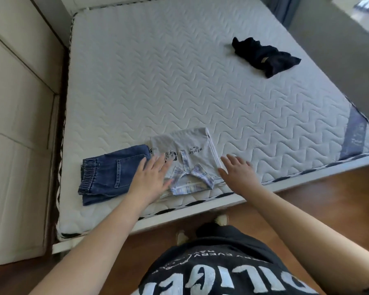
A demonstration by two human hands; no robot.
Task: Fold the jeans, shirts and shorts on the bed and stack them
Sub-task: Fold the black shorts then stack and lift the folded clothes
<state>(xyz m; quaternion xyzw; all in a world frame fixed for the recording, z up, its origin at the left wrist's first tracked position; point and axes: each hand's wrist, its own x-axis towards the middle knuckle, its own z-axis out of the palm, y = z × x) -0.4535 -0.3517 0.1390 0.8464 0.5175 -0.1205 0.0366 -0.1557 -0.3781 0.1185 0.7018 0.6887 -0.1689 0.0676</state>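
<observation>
Both my hands, left hand (152,177) and right hand (235,170), lie flat, fingers straight, flanking the folded shirt (185,158). Best press creases evenly, then lift it onto jeans (113,171) left of shirt.

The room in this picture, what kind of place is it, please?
Most likely a home bedroom: a bare quilted mattress fills the view, pale wardrobe-like panels stand beside it, and folded jeans lie near its edge.
</observation>
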